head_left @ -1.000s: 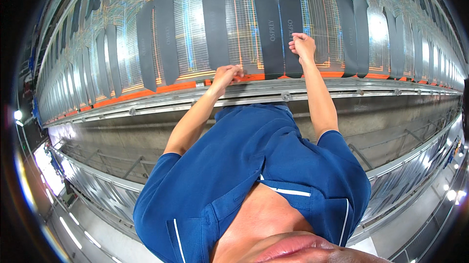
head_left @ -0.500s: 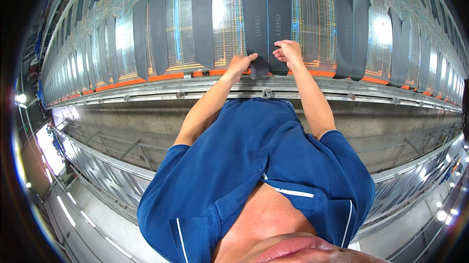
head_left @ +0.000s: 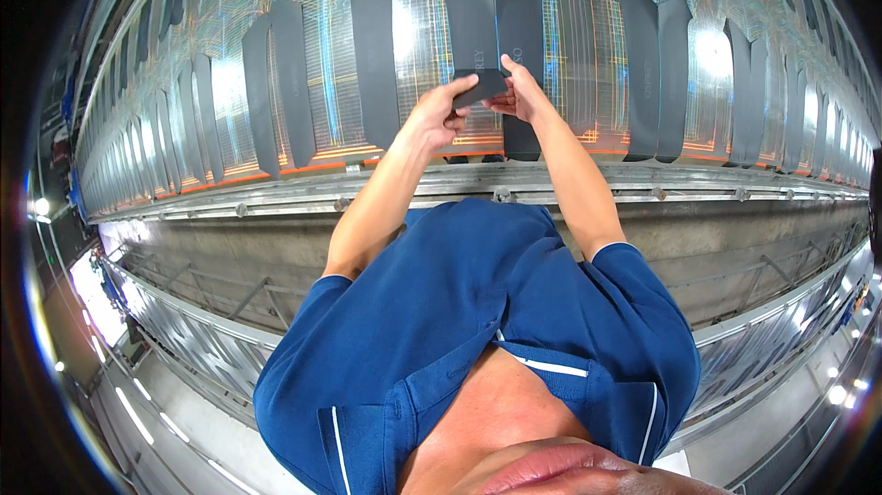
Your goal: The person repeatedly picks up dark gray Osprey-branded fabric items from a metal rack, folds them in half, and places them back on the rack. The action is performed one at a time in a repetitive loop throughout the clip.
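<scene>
A dark grey fabric panel (head_left: 466, 10) lies lengthwise on the table, its near end lifted and folded back over itself. My left hand (head_left: 435, 114) is closed on the left side of this folded end (head_left: 481, 87), thumb on top. At the flap's right edge is my right hand (head_left: 520, 96), one finger pointing away and the other digits bent at the edge, apparently pinching it. Just to the right, a matching dark grey panel (head_left: 522, 26) lies flat, partly covered by my right hand.
Several more dark grey panels, such as one on the left (head_left: 375, 54) and a pair on the right (head_left: 643, 72), line the long table (head_left: 331, 81) marked with coloured lines. A metal rail (head_left: 404, 184) with round knobs runs along its near edge, before my body.
Both hands have moved away from the near edge and closer together. The panel's near end, flat before, is now lifted and folded back. The table sits slightly lower in view.
</scene>
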Motion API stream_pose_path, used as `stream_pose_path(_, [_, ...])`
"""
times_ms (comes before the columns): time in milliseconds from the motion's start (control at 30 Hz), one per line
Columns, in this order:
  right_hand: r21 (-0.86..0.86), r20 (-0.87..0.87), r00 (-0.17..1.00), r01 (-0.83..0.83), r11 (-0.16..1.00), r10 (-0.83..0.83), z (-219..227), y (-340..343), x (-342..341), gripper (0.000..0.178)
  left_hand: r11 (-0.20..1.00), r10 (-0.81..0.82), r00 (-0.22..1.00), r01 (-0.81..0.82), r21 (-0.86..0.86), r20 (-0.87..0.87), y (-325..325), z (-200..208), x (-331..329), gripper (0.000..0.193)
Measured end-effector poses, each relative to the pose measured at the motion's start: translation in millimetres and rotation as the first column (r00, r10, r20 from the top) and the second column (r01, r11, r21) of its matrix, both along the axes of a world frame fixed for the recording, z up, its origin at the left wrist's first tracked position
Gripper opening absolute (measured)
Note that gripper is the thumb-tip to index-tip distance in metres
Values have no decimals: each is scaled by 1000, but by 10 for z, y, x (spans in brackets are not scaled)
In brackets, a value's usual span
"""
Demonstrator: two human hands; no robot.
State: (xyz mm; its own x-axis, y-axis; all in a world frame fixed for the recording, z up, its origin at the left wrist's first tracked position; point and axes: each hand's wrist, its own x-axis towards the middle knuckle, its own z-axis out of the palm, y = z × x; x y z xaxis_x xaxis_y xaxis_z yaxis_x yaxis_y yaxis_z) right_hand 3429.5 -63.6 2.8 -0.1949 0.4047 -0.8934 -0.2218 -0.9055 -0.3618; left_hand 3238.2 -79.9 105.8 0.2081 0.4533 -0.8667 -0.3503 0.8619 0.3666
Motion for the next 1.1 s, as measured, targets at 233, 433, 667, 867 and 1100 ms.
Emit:
stream_pose_path(233, [152,5,974,222,963,-226,-88,681,-155,18,997,74,996,-75,32,50,353,343,-17,25])
stream_pose_path(433, [304,-61,984,180,935,-169,430,1131,-230,15,975,122,984,-144,167,133,562,742,-82,21])
stream_pose_path(667, [204,64,971,212,956,-230,-222,1322,-179,15,985,98,989,-113,132,113,422,741,-10,21])
stream_pose_path(867, [583,-158,983,171,794,-96,1022,2267,-171,13,898,-12,984,-68,434,178,565,1684,-139,26])
stream_pose_path(1100, [732,-266,964,194,654,11,998,2397,-615,17,823,-37,985,125,554,-167,168,1017,-623,33])
